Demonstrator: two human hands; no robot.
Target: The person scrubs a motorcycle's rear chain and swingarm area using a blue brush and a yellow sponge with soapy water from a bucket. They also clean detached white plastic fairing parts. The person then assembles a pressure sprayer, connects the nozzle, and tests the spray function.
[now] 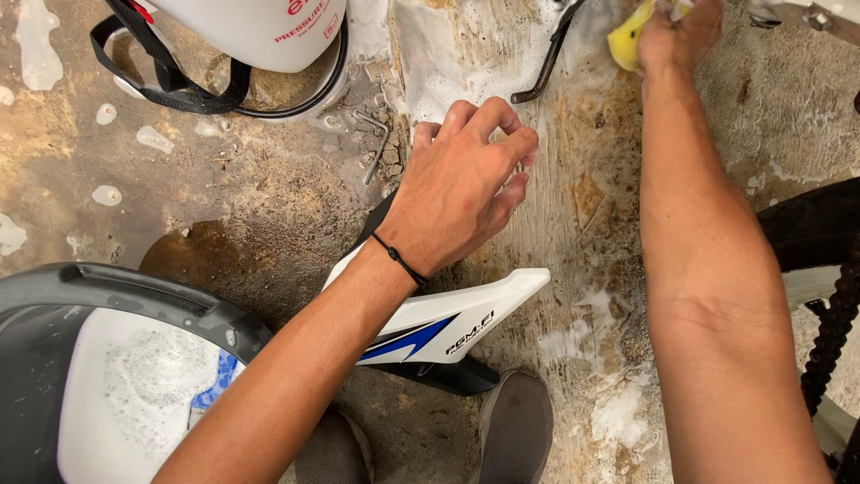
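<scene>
The wet concrete floor (269, 215) carries everything here, and patches of white foam lie on it, most of them toward its far edge. At the near left corner stands a large grey and white motorcycle body part (116, 376) with soap bubbles on its white surface. At the far edge, left of the middle, stands a white pressure sprayer tank (260, 31) with a black strap (170, 85) looped beside it. Near the middle of the floor lies a white fairing panel (448, 314) with a blue stripe, partly under the left forearm. The left hand (461, 184) hovers above the floor just beyond this panel, its fingers curled loosely and gripping nothing. The right hand (676, 36) is at the far right edge, closed on a yellow sponge (627, 40). A black chain (833, 332) hangs at the right edge. A small metal hex key (376, 143) lies near the tank.
</scene>
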